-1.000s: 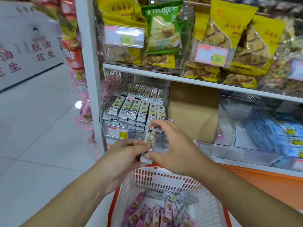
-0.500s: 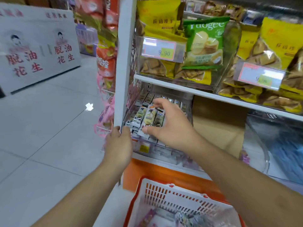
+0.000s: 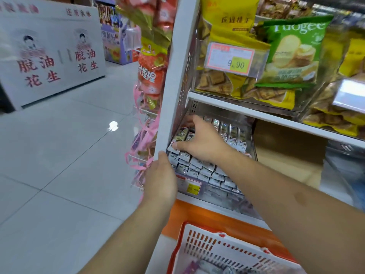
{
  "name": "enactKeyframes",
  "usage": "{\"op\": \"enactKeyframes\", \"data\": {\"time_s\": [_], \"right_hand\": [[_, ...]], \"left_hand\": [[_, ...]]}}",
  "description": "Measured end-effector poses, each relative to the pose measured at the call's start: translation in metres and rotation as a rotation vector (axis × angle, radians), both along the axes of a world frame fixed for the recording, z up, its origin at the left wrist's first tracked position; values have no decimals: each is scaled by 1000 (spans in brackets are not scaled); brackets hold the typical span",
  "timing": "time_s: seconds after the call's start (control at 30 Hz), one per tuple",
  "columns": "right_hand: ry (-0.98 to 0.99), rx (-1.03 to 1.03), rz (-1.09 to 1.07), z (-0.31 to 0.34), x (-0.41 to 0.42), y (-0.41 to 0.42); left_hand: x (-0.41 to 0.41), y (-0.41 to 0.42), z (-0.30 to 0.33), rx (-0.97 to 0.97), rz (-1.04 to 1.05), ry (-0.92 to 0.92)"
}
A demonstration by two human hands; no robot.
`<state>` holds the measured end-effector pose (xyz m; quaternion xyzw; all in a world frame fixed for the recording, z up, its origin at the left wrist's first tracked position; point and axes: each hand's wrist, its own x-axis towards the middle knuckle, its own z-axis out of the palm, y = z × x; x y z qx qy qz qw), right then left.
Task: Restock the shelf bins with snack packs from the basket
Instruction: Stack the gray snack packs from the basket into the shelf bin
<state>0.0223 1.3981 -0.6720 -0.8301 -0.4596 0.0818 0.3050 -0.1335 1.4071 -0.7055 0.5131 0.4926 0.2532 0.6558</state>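
A clear shelf bin on the lower shelf holds rows of small white-and-silver snack packs. My right hand reaches into its left rear part and lies over the packs. Its thumb and forefinger are around one snack pack set on the stack. My left hand grips the white shelf upright at the bin's front left corner. The white basket with an orange-red rim sits below at the bottom edge. Only a few pink packs show inside it.
The shelf above carries clear bins of yellow biscuit bags and a green bag, behind a 9.90 price tag. Strawberry snack bags and pink ribbons hang on the shelf's side. A white display box stands across the tiled floor.
My right hand carried the pack from above the basket into the bin's left rear. My left hand let go of it and took hold of the shelf upright. The view swung left.
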Motion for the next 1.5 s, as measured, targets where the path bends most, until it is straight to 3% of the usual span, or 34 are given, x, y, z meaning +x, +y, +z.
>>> {"op": "enactKeyframes", "data": {"time_s": [0.6,0.8,0.97,1.1,1.33,1.4,1.5], "right_hand": [[-49,-138,31,6,-12,-17],[-16,-8,77,18,-26,-85],[23,110,77,-1,-33,-168],[124,121,39,-43,-31,-230],[381,-246,-276,-175,-10,-333],[453,-296,-346,-219,-1,-355],[462,-424,-382,-270,10,-375]], "left_hand": [[-4,-4,-1,122,-99,43],[-14,-23,-2,105,-60,82],[-19,-48,-11,167,-200,130],[-17,-85,-30,310,-442,226],[-25,-126,-134,907,-908,706],[-31,-124,-161,936,-908,780],[-39,-123,-194,827,-890,835]]}}
